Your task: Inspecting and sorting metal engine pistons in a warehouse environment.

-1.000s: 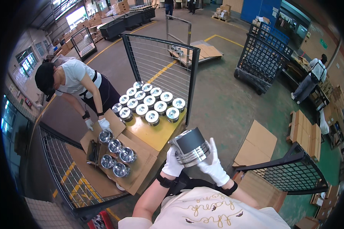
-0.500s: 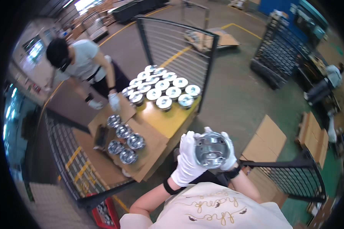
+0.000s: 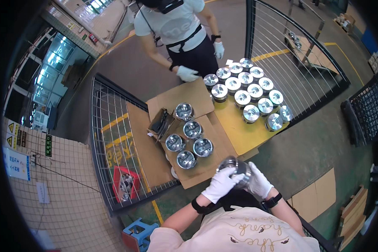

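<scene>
The white-gloved left hand (image 3: 223, 184) curls over a shiny piston (image 3: 242, 167); the right hand (image 3: 259, 182) cups its side. It looks slippery, so gripping firmly seems best. Nearby, five other pistons (image 3: 192, 130) sit on cardboard (image 3: 221, 145).

A blue stool (image 3: 142, 230) is placed near a red bin (image 3: 118, 172) (both at lower left), and flattened cardboard (image 3: 315, 195) is spread on the floor (image 3: 287, 157).

The piston (image 3: 230, 162) is smooth, glossy metal; the gloves (image 3: 219, 185) are matt cloth; the cardboard (image 3: 178, 95) looks matt; the stool (image 3: 142, 229), seemingly plastic.
</scene>
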Motion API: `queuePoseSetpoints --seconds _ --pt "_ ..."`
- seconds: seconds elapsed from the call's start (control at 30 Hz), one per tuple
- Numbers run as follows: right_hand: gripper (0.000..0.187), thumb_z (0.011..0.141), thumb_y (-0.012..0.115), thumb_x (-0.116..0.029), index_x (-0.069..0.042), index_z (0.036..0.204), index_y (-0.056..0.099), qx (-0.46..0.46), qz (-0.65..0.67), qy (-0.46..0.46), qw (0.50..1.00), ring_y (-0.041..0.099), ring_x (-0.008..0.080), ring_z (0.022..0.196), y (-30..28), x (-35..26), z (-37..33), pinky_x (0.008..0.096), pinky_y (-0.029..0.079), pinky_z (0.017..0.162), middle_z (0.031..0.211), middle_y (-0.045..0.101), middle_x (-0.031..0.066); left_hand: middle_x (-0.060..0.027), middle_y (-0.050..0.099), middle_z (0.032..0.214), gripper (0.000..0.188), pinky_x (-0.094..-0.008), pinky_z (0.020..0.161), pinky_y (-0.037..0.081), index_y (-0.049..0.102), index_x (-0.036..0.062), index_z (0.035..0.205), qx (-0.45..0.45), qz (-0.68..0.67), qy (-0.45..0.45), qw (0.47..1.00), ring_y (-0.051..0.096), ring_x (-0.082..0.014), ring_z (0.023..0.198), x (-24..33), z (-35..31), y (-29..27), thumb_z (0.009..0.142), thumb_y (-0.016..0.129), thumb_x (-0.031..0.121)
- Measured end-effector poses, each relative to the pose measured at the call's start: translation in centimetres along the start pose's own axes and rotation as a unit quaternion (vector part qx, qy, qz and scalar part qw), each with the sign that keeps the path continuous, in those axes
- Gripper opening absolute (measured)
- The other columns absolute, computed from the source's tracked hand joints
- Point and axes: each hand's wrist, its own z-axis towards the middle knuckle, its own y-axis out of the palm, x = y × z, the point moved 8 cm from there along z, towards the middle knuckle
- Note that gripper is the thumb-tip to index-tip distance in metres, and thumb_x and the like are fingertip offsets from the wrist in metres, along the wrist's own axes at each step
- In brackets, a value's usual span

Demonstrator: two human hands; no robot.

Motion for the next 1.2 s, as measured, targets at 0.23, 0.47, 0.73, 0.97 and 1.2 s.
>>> queuePoseSetpoints --seconds 0.23,0.47,0.73,0.97,1.2 --pt "0.045 0.099 0.045 -0.021 -0.01 0.142 0.043 0.207 -0.28 0.082 0.934 0.046 0.0252 0.131 -2.0 -5.9 8.2 0.0319 0.042 0.099 0.137 0.051 0.0127 -0.008 0.069 0.088 0.029 -0.0318 0.073 0.05 0.068 0.0036 0.102 0.112 0.072 -0.194 0.972 0.062 -0.0144 0.078 -10.0 5.6 -13.3 0.086 0.071 0.028" --pt "0.041 0.097 0.055 -0.018 -0.004 0.134 0.05 0.04 -0.197 0.084 0.976 0.057 0.0126 0.113 2.4 -5.7 20.4 0.03 0.045 0.095 0.12 0.061 0.0048 -0.0119 0.071 0.092 0.034 -0.0314 0.075 0.051 0.069 -0.0011 0.102 0.311 0.15 -0.257 0.903 0.065 -0.0173 0.08 -14.1 5.0 -25.3 0.082 0.075 0.026" --pt "0.052 0.096 0.055 -0.026 -0.006 0.141 0.038 -0.081 -0.126 0.189 0.97 0.037 0.0322 0.136 10.5 6.1 43.9 0.0384 0.037 0.108 0.147 0.037 0.0221 0.0015 0.068 0.094 0.024 -0.0251 0.075 0.049 0.069 0.0025 0.108 0.362 -0.07 -0.347 0.862 0.058 -0.006 0.081 -17.3 -3.1 -24.3 0.087 0.071 0.014" --pt "0.077 0.088 0.062 -0.035 -0.008 0.15 0.025 -0.056 -0.106 0.237 0.964 0.011 0.0343 0.147 10.9 10.4 52.8 0.039 0.018 0.118 0.159 0.008 0.0237 0.0026 0.067 0.09 0.022 -0.02 0.068 0.048 0.069 0.0024 0.106 0.39 -0.237 -0.395 0.798 0.056 -0.0029 0.075 -19.6 -8.5 -19.6 0.085 0.073 0.006" --pt "0.091 0.09 0.058 -0.019 -0.018 0.155 -0.006 -0.11 -0.085 0.187 0.972 0.008 0.0235 0.15 14.0 7.0 54.8 0.0444 0.012 0.118 0.161 0.012 0.0087 0.0025 0.067 0.089 0.022 -0.0218 0.069 0.049 0.07 0.0021 0.105 0.389 -0.159 -0.401 0.814 0.057 -0.0034 0.076 -19.7 -7.3 -21.5 0.084 0.074 0.009"
